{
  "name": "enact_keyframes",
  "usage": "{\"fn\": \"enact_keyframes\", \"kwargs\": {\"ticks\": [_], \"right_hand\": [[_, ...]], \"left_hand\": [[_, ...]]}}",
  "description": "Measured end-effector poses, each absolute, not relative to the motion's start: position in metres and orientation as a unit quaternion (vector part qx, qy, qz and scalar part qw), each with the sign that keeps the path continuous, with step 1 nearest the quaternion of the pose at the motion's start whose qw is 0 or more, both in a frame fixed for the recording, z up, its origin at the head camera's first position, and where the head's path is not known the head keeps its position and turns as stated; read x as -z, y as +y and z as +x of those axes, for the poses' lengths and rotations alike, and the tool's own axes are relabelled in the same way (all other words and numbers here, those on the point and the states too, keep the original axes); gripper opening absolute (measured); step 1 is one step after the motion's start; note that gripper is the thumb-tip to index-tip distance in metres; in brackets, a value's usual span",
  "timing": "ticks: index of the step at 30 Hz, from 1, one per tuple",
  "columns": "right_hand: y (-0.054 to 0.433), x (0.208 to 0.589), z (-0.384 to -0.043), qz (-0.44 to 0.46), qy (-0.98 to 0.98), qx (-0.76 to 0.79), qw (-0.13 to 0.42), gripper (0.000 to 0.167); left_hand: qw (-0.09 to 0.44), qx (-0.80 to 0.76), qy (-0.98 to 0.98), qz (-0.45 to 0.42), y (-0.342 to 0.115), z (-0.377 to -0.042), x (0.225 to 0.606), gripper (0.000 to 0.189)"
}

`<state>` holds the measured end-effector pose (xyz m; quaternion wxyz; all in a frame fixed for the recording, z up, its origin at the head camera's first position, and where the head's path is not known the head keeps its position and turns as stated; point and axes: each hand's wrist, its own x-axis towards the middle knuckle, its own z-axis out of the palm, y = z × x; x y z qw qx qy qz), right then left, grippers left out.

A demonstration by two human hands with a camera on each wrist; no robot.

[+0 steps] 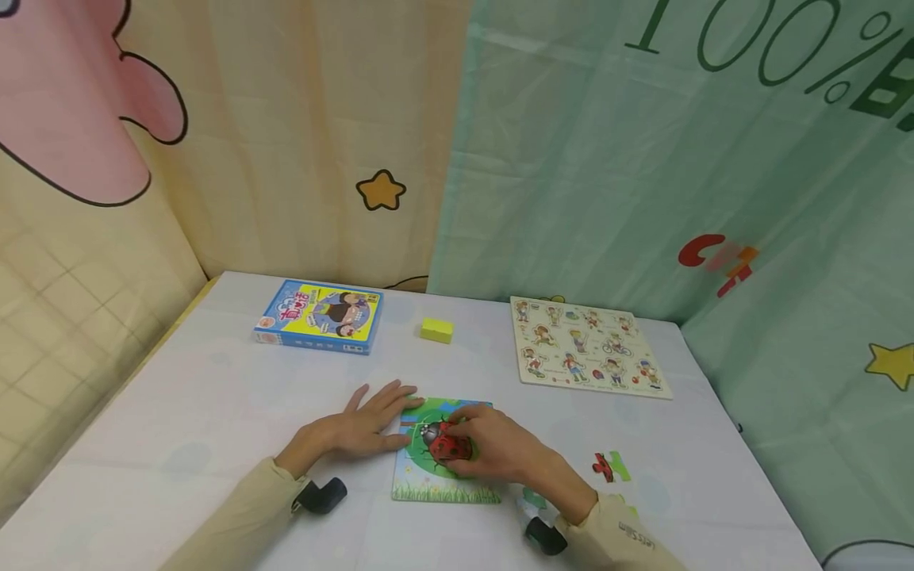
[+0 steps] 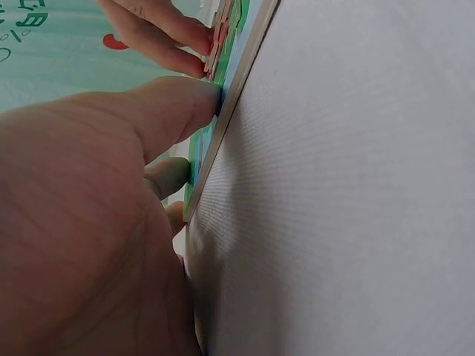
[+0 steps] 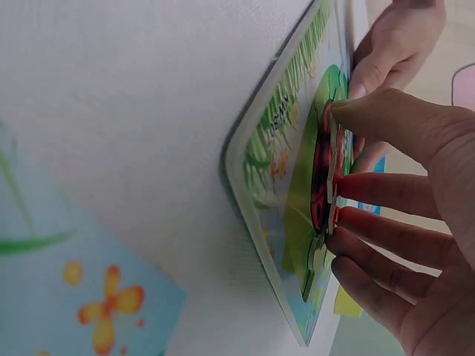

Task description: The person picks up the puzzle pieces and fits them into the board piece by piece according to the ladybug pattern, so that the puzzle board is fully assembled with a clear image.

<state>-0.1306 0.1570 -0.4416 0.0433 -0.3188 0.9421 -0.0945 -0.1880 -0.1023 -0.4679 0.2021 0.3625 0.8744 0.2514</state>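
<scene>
A ladybug jigsaw board [image 1: 446,493] lies flat on the white table, with a grass strip along its near edge. My left hand [image 1: 364,426] rests on its left side, fingers spread, the thumb and fingertips touching the board's surface. My right hand [image 1: 500,446] is over the board's right half. In the right wrist view its thumb and fingers pinch a red ladybug puzzle piece [image 3: 332,167], whose edge stands slightly above the board. Part of the ladybug picture [image 1: 444,446] shows between the hands; the right hand hides the rest.
Loose red and green puzzle pieces [image 1: 603,468] lie right of my right hand, and others are partly hidden by that forearm. Behind stand a blue card box [image 1: 317,317], a yellow block [image 1: 436,330] and a pegboard with children's figures [image 1: 589,353]. Curtains border the table's back.
</scene>
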Motion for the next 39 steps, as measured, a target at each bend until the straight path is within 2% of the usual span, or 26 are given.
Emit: {"fn": "enact_keyframes", "kwargs": {"ticks": [19,39], "right_hand": [[0.151,0.438,-0.128,-0.318,0.945,0.061,0.046,0.043],[0.147,0.438,-0.126,-0.31,0.948,0.04,0.057,0.048]], "left_hand": [[0.204,-0.245,0.876,0.362,-0.102,-0.19,0.464,0.063],[0.198,-0.255,0.875,0.361,-0.103,-0.194,0.482,0.065]]}}
